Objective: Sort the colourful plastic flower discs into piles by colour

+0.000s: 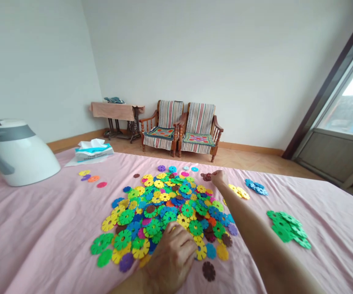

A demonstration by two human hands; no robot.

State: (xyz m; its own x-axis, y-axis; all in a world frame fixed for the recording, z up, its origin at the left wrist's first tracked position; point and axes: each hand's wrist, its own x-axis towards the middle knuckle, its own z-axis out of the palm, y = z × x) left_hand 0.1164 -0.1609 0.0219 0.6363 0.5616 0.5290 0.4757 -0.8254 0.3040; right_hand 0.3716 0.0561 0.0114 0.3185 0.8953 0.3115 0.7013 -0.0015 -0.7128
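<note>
Many colourful notched plastic flower discs (164,197) lie heaped on the pink cloth before me. At the heap's near edge rests my left hand (176,253), fingers curled down onto the discs; whatever is under the fingertips is hidden. My right hand (220,178) reaches past the far right of the heap, its fingers pinched at a brown flower disc (207,177). Just right of that forearm are a small yellow group (239,191) and a blue group (256,187) of discs. A green pile (289,228) sits farther right. One brown disc (209,271) lies alone near me.
A white and grey jug (26,151) stands at the left, with a tissue pack (93,150) behind it. Loose discs (93,179) lie left of the heap. Beyond the table's far edge are two wooden armchairs (199,139) and a cloth-covered sewing table (115,111).
</note>
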